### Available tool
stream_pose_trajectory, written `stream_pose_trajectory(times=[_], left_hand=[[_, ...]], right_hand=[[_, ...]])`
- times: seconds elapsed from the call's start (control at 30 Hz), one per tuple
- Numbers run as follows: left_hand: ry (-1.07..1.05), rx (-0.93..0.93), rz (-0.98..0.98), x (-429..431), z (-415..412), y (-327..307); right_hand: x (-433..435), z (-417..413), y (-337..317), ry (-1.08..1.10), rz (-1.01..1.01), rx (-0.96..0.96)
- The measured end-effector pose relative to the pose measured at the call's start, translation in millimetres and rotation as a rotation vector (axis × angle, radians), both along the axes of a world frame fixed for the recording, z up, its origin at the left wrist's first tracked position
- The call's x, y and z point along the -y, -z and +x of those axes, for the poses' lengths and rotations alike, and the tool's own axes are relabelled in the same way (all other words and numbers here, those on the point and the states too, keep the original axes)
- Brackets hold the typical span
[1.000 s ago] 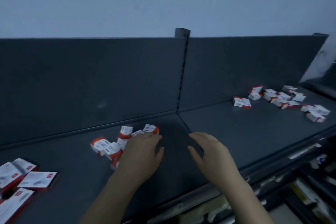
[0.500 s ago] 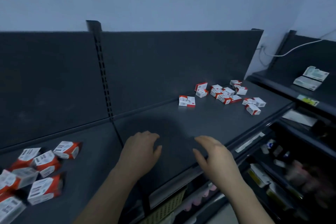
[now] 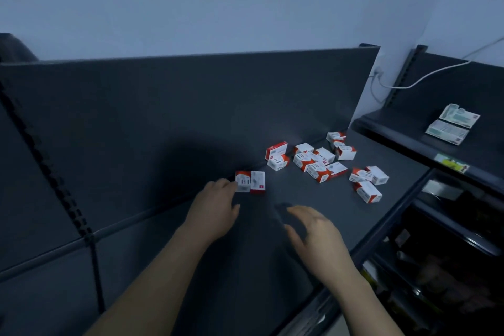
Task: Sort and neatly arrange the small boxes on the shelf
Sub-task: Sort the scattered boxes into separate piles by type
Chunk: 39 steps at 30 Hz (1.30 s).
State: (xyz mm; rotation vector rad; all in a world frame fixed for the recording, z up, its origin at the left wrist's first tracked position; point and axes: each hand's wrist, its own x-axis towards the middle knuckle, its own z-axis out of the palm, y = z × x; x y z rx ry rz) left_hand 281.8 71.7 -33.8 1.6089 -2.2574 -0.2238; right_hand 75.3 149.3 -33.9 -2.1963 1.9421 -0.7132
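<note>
Several small red-and-white boxes lie scattered on the dark shelf (image 3: 272, 226). A pair of boxes (image 3: 250, 182) lies nearest, flat on the shelf. A loose cluster (image 3: 316, 162) sits behind it toward the back panel, and a smaller group (image 3: 368, 181) lies near the right front edge. My left hand (image 3: 214, 209) hovers palm down, fingertips touching or almost touching the left end of the nearest pair. My right hand (image 3: 317, 234) is open with fingers spread above bare shelf, holding nothing.
The upright back panel (image 3: 191, 117) runs behind the boxes. A second shelf (image 3: 409, 131) at right carries two flat greenish packs (image 3: 452, 125). A white cable (image 3: 425, 76) hangs on the wall. Lower shelves with goods sit below right.
The view has swung right, so the left pile of boxes has left the frame. Both hands have moved right along the shelf; my left hand has reached the nearest pair of boxes.
</note>
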Motion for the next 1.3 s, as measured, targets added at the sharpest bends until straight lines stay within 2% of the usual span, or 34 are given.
stream_pose_trajectory(times=[0.23,0.5,0.83,1.03,1.3], left_hand=[[0.015,0.039,0.097,62.4,-32.2,12.6],[-0.106,0.072,0.127,78.9,-45.0,29.6],[-0.277,-0.181,0.190,54.8,-52.3,36.4],[-0.366,-0.229,0.164,39.8,-56.0,35.0],[-0.450,-0.321,0.100,16.2,-48.4,28.8]], right_hand=[[52.0,-28.3,6.2,0.018,0.039,0.049],[134.5,-48.1,20.4,-0.058,0.089,0.083],[220.9,-36.9,50.6,-0.045,0.067,0.240],[229.7,-42.9,50.4,-0.083,0.062,0.180],[193.5,-47.8,26.7,-0.226,0.105,0.212]])
